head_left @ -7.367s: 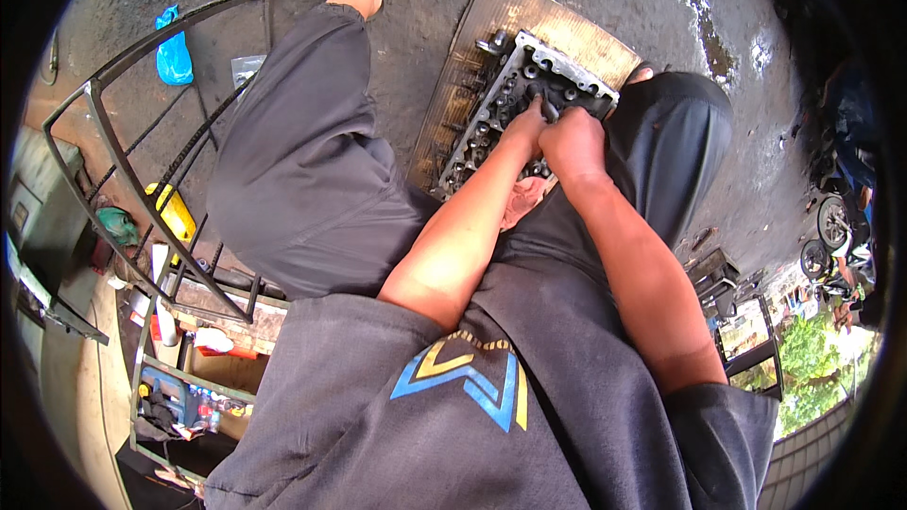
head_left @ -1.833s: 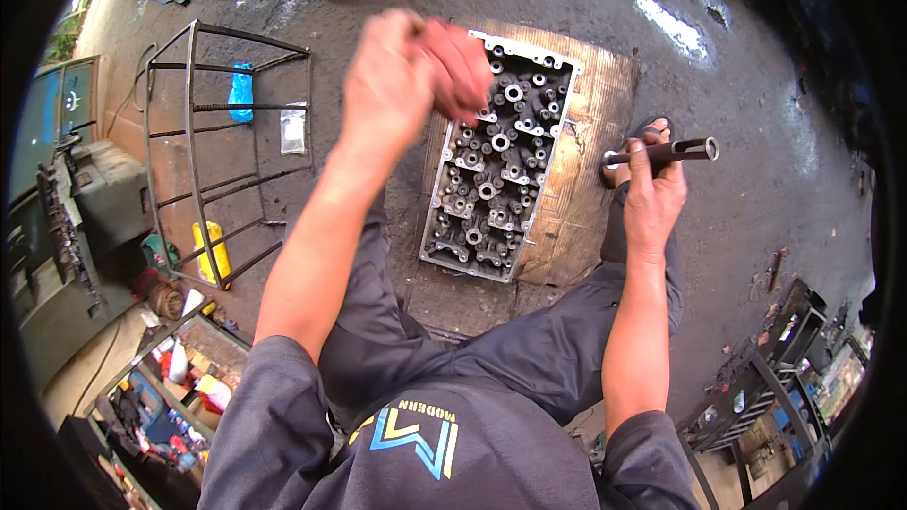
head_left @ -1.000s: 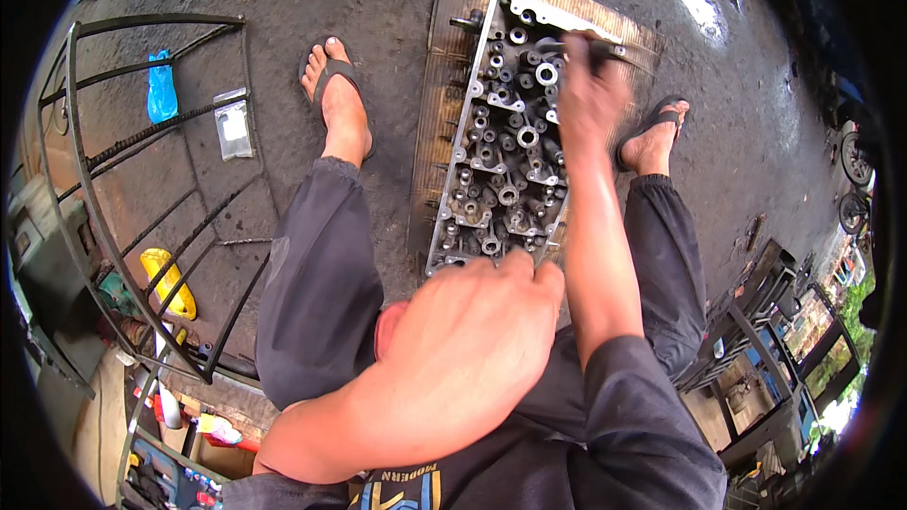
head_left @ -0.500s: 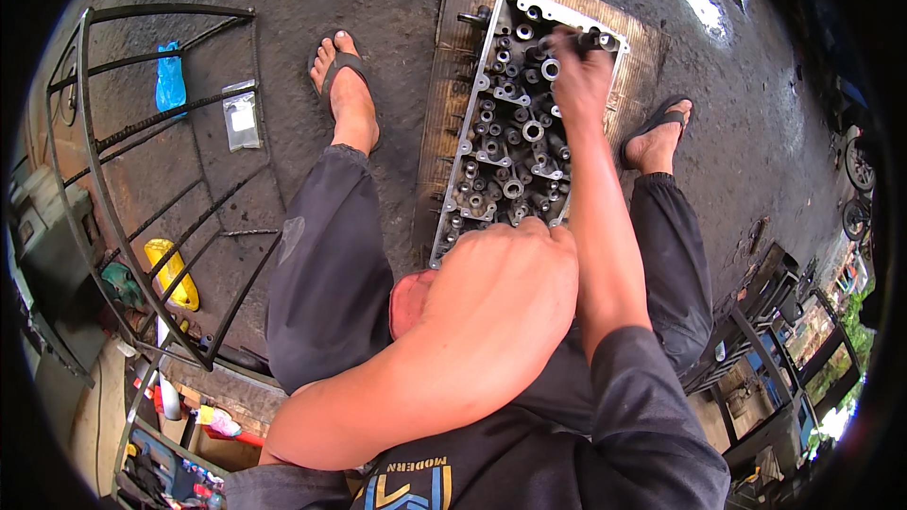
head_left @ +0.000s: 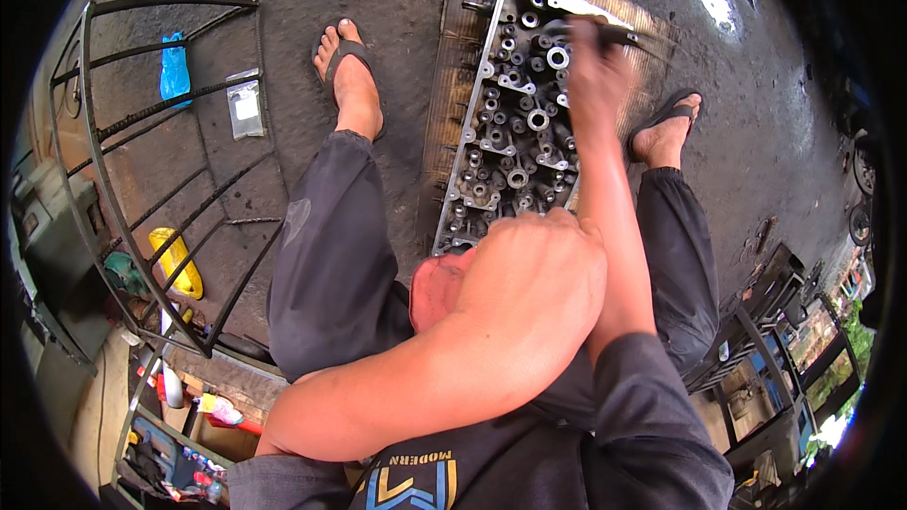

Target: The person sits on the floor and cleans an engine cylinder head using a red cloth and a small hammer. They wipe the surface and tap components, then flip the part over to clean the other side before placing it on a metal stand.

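Note:
An engine cylinder head (head_left: pixel 515 85), grey-rimmed with dark valve gear inside, lies lengthwise between my feet on flattened cardboard. Over its far right corner is my right hand (head_left: pixel 597 71), smeared by motion. Its fingers are wrapped round a dark rod-like tool (head_left: pixel 619 36), whose exact kind is unclear. My left hand (head_left: pixel 539 250) is curled above the near end of the cylinder head, knuckles up. Its fingers, and whatever they grip, are hidden beneath it. The left forearm crosses in front of my body, hiding the near part of the casting.
Cardboard (head_left: pixel 453 66) borders the casting. A black metal rack frame (head_left: pixel 99 132) stands left, with a blue bag (head_left: pixel 174 71), a clear packet (head_left: pixel 245 106) and a yellow container (head_left: pixel 177 264) seen through it. A rounded red object (head_left: pixel 436 288) shows beside my left forearm.
My right hand and the dark tool have shifted slightly right, the tool now angled differently. My left hand has moved a little right. The view has also shifted slightly.

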The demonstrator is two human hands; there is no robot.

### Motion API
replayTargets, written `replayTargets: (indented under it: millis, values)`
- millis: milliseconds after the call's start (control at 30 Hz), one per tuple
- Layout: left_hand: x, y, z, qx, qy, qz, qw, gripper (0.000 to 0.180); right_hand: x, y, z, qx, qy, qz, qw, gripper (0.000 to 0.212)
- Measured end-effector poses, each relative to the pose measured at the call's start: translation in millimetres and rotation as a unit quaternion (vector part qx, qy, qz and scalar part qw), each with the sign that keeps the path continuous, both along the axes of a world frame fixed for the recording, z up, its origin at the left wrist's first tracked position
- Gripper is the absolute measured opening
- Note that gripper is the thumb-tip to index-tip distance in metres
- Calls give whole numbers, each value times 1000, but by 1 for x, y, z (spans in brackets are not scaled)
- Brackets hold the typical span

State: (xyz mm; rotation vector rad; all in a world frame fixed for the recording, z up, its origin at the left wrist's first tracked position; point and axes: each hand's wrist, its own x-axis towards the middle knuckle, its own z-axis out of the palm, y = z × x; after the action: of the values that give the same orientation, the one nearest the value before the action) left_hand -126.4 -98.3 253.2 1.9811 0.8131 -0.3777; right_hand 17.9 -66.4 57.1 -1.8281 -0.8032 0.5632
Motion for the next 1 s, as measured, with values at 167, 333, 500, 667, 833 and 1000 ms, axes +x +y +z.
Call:
replayTargets:
  millis: [167, 333, 500, 667, 833, 1000]
  values:
    - [5, -3, 1, -5, 13, -22, 1000, 25, 17, -8, -15, -2, 66, -44, 997, 15]
    - [2, -4, 2, 12, -5, -7, 1000, 25, 29, -18, 32, 170, 101, -23, 980, 14]
    - [3, -3, -1, 21, -4, 14, 1000, 26, 6, -3, 21, 124, -22, -42, 991, 13]
    - [10, -6, -2, 22, 2, -5, 1000, 28, 22, -3, 0, 20, 98, -52, 994, 14]
    - [14, -10, -2, 3, -15, -7, 1000, 28, 51, -25, 26, 149, 33, -24, 988, 15]
    - [15, -11, -4, 19, 16, -31, 999, 28, 49, -33, 29, 195, 26, -26, 980, 17]
